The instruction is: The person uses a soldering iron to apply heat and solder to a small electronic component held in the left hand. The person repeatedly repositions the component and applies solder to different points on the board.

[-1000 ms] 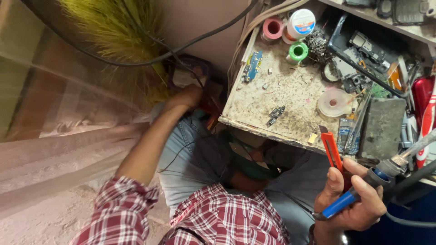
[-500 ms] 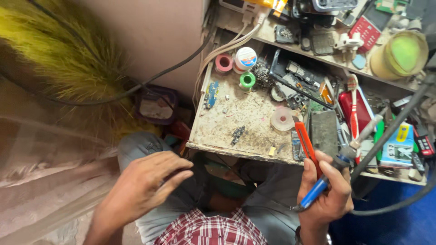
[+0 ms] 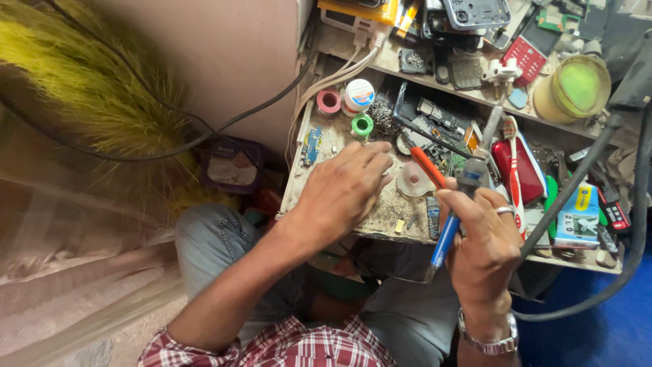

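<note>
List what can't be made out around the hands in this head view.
- Under the left hand: the bench spot it covers is hidden.
- Right hand: its grip on the blue tool is partly covered by fingers.
- Shelf parts: too small to tell apart.

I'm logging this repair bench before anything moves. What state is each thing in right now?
Left hand: open, palm down on the worktop.
Right hand: closed around a blue-handled tool and an orange-handled tool.
Green-lidded tub: lid on, upright on the shelf.
White-capped jar: capped, upright.
Pink tape roll: lying flat.
Toothbrush: lying on the red case.
</note>
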